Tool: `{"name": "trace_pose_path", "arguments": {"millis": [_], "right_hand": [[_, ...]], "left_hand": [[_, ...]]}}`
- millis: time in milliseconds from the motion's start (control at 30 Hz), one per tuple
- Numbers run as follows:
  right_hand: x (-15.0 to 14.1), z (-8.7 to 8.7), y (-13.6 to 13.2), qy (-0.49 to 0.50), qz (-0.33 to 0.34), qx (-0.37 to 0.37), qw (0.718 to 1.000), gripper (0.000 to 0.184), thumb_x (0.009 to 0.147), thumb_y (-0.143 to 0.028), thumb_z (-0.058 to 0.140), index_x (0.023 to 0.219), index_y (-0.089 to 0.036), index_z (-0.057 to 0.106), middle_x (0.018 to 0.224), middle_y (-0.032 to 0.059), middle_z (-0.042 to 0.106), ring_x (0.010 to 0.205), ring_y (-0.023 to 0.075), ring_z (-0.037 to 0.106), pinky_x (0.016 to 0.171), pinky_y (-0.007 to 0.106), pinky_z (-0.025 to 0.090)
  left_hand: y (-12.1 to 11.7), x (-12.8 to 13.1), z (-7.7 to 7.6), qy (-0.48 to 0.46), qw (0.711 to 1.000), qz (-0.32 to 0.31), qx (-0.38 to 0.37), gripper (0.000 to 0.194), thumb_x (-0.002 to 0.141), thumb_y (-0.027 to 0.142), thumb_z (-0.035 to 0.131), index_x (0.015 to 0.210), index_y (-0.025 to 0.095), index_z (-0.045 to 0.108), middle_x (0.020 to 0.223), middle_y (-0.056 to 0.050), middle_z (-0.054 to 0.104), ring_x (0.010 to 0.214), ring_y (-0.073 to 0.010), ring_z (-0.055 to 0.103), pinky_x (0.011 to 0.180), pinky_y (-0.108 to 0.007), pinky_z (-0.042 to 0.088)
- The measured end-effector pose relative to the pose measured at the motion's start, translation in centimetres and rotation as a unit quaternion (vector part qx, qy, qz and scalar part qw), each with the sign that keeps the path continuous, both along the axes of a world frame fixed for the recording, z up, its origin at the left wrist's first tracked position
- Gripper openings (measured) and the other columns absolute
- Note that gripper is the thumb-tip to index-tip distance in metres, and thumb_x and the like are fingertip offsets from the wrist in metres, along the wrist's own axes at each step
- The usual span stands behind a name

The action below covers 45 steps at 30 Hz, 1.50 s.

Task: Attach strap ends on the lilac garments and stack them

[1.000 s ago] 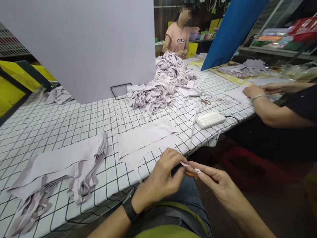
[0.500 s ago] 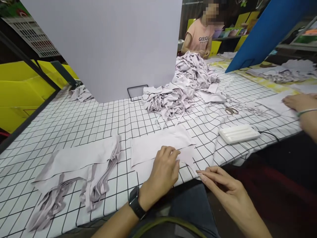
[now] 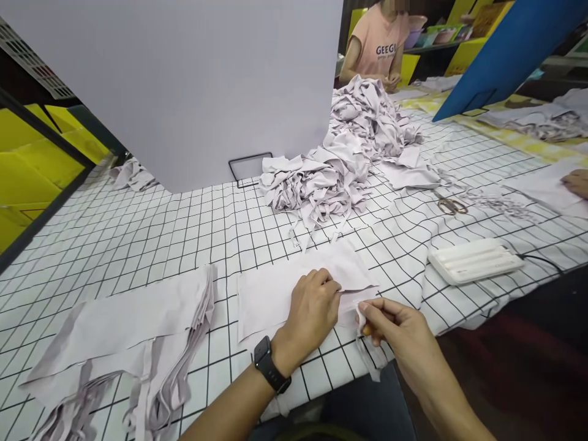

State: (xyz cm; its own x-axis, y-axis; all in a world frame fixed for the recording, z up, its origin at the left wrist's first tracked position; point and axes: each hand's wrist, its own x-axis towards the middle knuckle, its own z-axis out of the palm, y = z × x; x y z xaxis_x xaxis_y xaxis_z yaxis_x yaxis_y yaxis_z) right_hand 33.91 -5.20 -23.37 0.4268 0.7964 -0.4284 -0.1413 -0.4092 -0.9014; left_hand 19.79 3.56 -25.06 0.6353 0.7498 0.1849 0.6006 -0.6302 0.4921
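Note:
A pale lilac fabric piece (image 3: 264,297) lies flat on the checked tablecloth before me. My left hand (image 3: 315,309), with a black watch on its wrist, rests on the piece's near right part, fingers curled onto the cloth; its fingertips are partly hidden. Just to the right, my right hand (image 3: 399,327) pinches a narrow fabric strip (image 3: 371,361) between thumb and forefinger. The strip's loose end hangs at the table edge. On the left, a stack of similar pieces (image 3: 133,324) lies fanned, with strips dangling toward me.
Crumpled fabric (image 3: 316,184) is heaped beyond the piece, beside a large pale panel (image 3: 206,92) on a wire stand. Scissors (image 3: 452,206) and a white corded device (image 3: 475,260) lie to the right. A co-worker's hand (image 3: 576,182) touches cloth at far right; another person (image 3: 376,43) works behind.
My right hand has moved up and left toward my left hand, and the strip now hangs visibly from its pinch. My left hand stays on the fabric piece. The view has shifted slightly.

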Motion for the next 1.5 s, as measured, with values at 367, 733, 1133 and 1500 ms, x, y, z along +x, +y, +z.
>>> {"name": "trace_pose_path", "arguments": {"millis": [367,733,1133,1500], "right_hand": [[-0.3,-0.7,2.4,0.053,-0.041,0.002,0.998,0.035,0.062,-0.046,0.088,0.061,-0.016,0.069,0.051,-0.0005,0.059,0.044,0.0097,0.051,0.042,0.019,0.043],[-0.2,-1.5,2.7,0.062,-0.025,0.009,0.998,0.038,0.062,-0.047,0.089,0.059,-0.016,0.066,0.05,-0.0011,0.058,0.044,0.0096,0.051,0.042,0.019,0.042],[0.7,-0.1,2.8,0.019,0.113,-0.019,0.993,0.04,0.065,-0.051,0.084,0.06,-0.017,0.064,0.045,-0.0065,0.043,0.042,0.0075,0.034,0.042,0.021,0.028],[-2.0,-1.8,-7.6,-0.179,0.279,0.029,0.943,0.029,0.085,-0.05,0.068,0.086,-0.024,0.08,0.08,0.0047,0.077,0.071,0.0235,0.068,0.062,0.028,0.052]], "left_hand": [[-0.5,0.3,-0.8,-0.111,0.99,-0.016,0.085,0.019,0.093,0.009,0.055,0.078,0.017,0.064,0.08,-0.002,0.065,0.078,-0.0186,0.055,0.073,-0.037,0.04],[-0.6,0.5,-0.9,-0.07,0.985,-0.022,0.155,0.027,0.096,0.009,0.051,0.071,0.016,0.059,0.075,-0.002,0.06,0.076,-0.0187,0.052,0.073,-0.037,0.039],[-0.4,0.5,-1.0,0.036,0.981,-0.086,0.17,0.026,0.09,0.0,0.049,0.072,0.016,0.058,0.079,-0.005,0.057,0.08,-0.0213,0.05,0.08,-0.037,0.043],[-3.1,-8.6,2.6,-0.127,0.991,0.046,-0.013,0.024,0.091,0.016,0.061,0.115,0.019,0.065,0.11,-0.008,0.065,0.105,-0.0239,0.059,0.091,-0.04,0.05]]}}
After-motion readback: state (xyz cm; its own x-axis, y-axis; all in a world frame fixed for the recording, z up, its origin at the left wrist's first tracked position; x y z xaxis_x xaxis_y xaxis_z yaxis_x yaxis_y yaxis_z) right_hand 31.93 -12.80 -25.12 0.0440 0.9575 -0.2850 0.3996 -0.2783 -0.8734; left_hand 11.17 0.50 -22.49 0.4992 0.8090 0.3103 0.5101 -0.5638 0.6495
